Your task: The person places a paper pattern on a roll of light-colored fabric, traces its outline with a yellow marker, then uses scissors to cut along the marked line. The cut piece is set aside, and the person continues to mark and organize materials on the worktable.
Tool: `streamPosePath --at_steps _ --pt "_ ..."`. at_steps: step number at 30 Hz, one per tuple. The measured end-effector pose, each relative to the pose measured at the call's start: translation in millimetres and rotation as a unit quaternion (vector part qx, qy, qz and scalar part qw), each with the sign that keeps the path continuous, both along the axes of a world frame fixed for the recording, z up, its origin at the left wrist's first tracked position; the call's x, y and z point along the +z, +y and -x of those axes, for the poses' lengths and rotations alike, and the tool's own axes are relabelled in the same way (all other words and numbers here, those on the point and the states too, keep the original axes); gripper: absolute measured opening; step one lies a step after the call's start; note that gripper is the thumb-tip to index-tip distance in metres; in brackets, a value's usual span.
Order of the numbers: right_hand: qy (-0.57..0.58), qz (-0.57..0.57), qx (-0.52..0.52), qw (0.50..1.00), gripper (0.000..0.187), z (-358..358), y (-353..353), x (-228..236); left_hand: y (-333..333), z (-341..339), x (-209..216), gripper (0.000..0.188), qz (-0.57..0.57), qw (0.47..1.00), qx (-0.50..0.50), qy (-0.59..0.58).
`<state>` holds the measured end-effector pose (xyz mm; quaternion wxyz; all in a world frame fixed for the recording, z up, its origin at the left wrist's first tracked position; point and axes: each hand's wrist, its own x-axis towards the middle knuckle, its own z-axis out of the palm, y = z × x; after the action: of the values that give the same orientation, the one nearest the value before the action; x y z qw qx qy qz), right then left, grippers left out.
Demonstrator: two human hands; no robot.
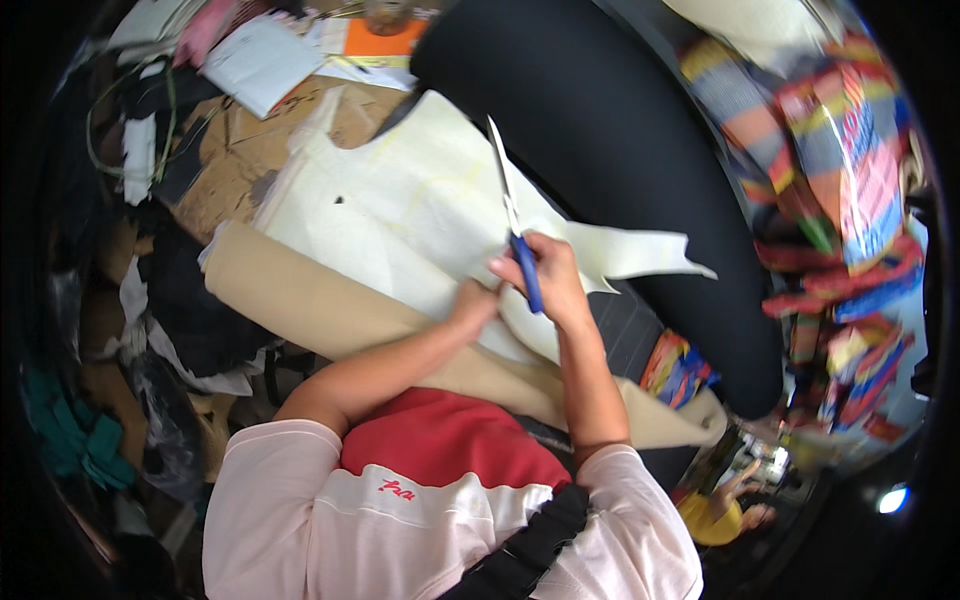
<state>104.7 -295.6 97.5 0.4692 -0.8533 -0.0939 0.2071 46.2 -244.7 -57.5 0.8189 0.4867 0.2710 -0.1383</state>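
Gripping 1 pair of scissors (505, 185) by the handles (526, 272) in right hand (555, 275); pointing away, slightly left, across white cloth (400, 190) spread mostly left of the grip. Near tan roll (310, 285) with left hand (476, 304); cannot tell if pinching cloth.

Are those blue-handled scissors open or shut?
Shut, apparently: in the right hand, the scissors show their blades together as one narrow strip.

We are in a cluttered workshop for fabric or similar sheet goods: a thick black roll (600, 150) and a beige roll (300, 285) flank a white sheet (410, 190) with cut edges on a worn brown bench (225, 165); blue-handled scissors (516, 240) are out, and we see multicoloured checked bags (850, 165) piled at right.
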Motion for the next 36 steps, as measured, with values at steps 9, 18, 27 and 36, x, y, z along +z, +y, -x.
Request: streamPosePath --at_steps 9,18,27,36 --pt "-0.017 0.224 -0.262 0.939 0.041 124.4 -207.2 -27.2 103.0 -48.7 58.7 0.066 0.069 0.987 0.114 -0.084" --pt "-0.105 0.466 -0.227 0.848 0.042 110.5 -289.7 -64.6 76.9 -44.3 60.1 0.053 -0.429 0.884 -0.109 -0.151" --pt "-0.123 0.362 -0.214 0.899 0.046 71.8 -317.0 -90.6 26.0 11.3 189.0 0.018 -0.238 0.841 -0.157 -0.460" --pt "-0.046 -0.381 -0.048 0.922 0.077 60.7 -266.9 5.2 12.5 59.0 230.1 0.020 -0.180 0.895 -0.057 -0.404"
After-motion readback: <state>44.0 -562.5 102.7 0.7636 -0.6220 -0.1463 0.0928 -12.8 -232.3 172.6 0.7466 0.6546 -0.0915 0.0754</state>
